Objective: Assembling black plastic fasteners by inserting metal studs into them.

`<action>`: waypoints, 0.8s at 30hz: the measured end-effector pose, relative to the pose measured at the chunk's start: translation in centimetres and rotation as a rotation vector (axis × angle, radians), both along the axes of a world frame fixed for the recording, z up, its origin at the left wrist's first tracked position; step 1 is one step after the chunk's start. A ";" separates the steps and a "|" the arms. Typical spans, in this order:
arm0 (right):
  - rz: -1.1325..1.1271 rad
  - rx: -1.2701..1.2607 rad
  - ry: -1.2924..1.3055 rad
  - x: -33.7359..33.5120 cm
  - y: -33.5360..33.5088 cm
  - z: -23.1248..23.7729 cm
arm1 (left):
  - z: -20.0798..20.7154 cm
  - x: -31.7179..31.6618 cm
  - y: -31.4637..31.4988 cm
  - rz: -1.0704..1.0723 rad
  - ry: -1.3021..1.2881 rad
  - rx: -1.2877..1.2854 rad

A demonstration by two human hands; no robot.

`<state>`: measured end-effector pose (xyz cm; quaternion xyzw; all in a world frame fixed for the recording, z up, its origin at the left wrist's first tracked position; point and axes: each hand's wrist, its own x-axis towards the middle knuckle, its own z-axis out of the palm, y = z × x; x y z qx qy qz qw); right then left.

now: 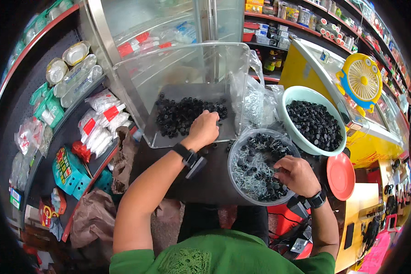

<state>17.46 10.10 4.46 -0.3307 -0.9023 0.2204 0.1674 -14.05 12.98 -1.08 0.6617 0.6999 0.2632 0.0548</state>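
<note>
My left hand (204, 129) reaches into a clear plastic bin (139, 121), its curled fingers down at the edge of a pile of small black plastic caps (180, 114). What those fingers pinch, if anything, is hidden. My right hand (299, 175) is over the right side of a round clear tub (233, 176). Its thumb and fingers are drawn together, and anything between them is too small to name. Silver screws (255, 180) fill the tub, mixed with more black parts. Both wrists wear dark bands with small devices.
A pale green basin (285, 93) of black round pieces stands right of the tub. Behind the tub lies a clear bag of screws (253, 105). A red plate (340, 176) and a yellow-and-blue fan (361, 77) are at the right. Stocked shelves (61, 123) line the left.
</note>
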 end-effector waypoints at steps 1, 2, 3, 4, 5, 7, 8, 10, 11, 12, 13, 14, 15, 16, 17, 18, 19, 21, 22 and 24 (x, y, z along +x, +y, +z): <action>-0.010 -0.003 0.001 0.3 -0.1 0.1 | -0.1 0.2 0.7 -0.010 0.001 -0.003; -0.016 0.004 0.018 0.5 -0.2 0.2 | -0.2 0.4 1.4 -0.002 0.083 -0.015; -0.028 0.008 0.033 1.0 -0.3 0.1 | -0.6 0.9 2.1 -0.001 0.163 -0.029; -0.046 0.000 0.030 1.4 -0.4 0.0 | -1.2 0.8 2.8 -0.034 0.173 -0.014; -0.038 -0.001 0.050 1.7 -0.4 -0.2 | -1.7 0.7 3.3 -0.046 0.228 -0.023; -0.051 -0.006 0.065 2.3 -0.3 -0.5 | -3.5 0.3 4.6 -0.022 0.271 0.022; -0.029 0.014 0.058 2.5 -0.2 -0.7 | -4.1 0.3 4.9 -0.023 0.273 0.057; 0.020 0.069 0.053 2.7 0.1 -1.6 | -3.7 0.4 4.7 -0.029 0.263 0.045; 0.011 0.066 0.054 2.5 0.2 -1.9 | -3.3 0.3 4.4 -0.018 0.260 0.013; 0.064 0.050 0.048 2.3 0.3 -2.1 | -3.0 0.3 4.2 -0.005 0.237 0.003; 0.120 0.034 0.044 2.1 0.4 -2.3 | -2.8 0.1 4.1 -0.027 0.165 0.007; 0.137 0.042 0.017 1.9 0.5 -2.5 | -2.6 -0.3 3.8 -0.039 0.061 0.025; 0.141 0.044 0.019 1.5 0.7 -2.7 | -2.0 -0.8 3.0 -0.037 -0.039 0.045; 0.130 0.083 -0.032 1.3 1.1 -3.1 | -0.6 -0.4 2.3 0.037 -0.331 -0.127; 0.120 0.123 -0.084 1.2 1.4 -3.5 | 0.4 -0.1 1.6 0.033 -0.332 -0.126; 0.076 0.130 -0.094 1.0 1.7 -3.8 | 1.1 0.0 0.7 -0.012 -0.558 -0.133; 0.075 0.132 -0.094 0.9 2.0 -3.8 | 1.8 0.1 -0.2 -0.059 -0.785 -0.138; 0.100 0.141 -0.134 0.5 2.4 -3.8 | 3.1 0.2 -2.5 -0.128 -0.825 -0.181; 0.120 0.141 -0.141 0.5 2.6 -4.2 | 3.5 0.8 -3.7 -0.176 -0.931 -0.196; 0.142 0.178 -0.162 0.0 2.7 -4.8 | 3.7 1.6 -5.9 -0.266 -1.087 -0.203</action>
